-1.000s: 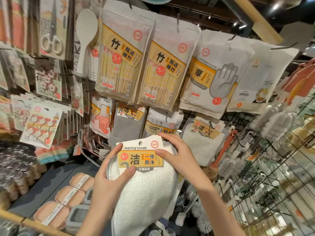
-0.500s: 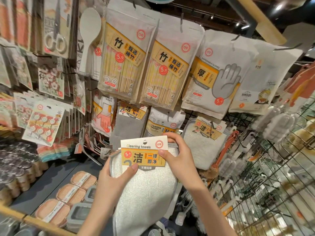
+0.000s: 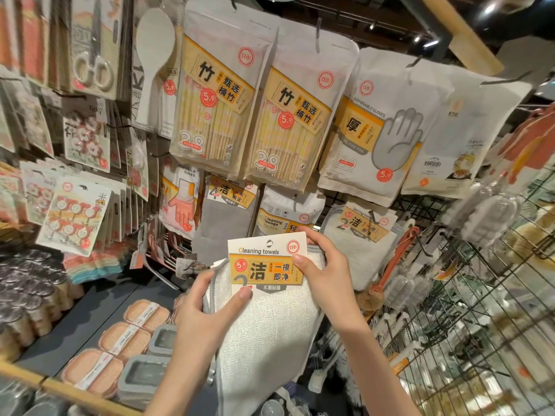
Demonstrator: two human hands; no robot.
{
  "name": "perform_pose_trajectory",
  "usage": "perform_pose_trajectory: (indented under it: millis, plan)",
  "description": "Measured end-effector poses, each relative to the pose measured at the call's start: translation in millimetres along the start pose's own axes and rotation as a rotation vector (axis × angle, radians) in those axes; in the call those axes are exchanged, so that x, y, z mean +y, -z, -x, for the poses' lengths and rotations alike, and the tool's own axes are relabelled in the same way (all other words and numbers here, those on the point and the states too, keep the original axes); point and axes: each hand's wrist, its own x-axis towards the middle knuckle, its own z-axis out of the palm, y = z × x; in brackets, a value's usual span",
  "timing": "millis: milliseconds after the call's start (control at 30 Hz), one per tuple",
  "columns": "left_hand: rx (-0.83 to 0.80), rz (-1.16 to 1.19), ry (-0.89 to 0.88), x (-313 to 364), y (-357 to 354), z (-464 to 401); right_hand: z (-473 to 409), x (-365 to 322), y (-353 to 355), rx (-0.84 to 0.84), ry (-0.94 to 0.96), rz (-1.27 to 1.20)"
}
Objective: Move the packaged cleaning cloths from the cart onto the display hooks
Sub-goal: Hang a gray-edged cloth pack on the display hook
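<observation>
left hand [image 3: 207, 319]: bare, no rings | right hand [image 3: 327, 274]: bare | forearms: unsleeved | nails: short

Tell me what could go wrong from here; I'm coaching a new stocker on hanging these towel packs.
1. Both hands, left hand and right hand, grip the white cleaning-towel pack with the yellow card header low on the card; the small hang hole may miss the hook.
2. The matching white towel pack already hanging sits beside an orange-handled brush, which could get knocked.
</observation>
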Motion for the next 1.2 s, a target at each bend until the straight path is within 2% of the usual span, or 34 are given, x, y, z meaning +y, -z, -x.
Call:
perform_pose_trajectory:
  millis: [467, 567, 700, 833, 1200]
  plan:
    - [0.069, 0.082, 0.005, -10, 13, -10, -14, 26, 46, 0.257, -0.042, -0.013]
    - [0.069, 0.081, -0.004, -12, 16, -12, -24, 42, 64, 0.370, -0.082, -0.027]
    - [0.067, 0.105, 0.001, -13, 18, -12, -42, 54, 89, 0.544, -0.181, -0.180]
    - [0.072, 0.128, 0.002, -13, 16, -12, -55, 63, 110, 0.661, -0.176, -0.180]
    - [0.050, 0.195, -0.010, -10, 11, -12, -73, 86, 124, 0.722, -0.200, -0.018]
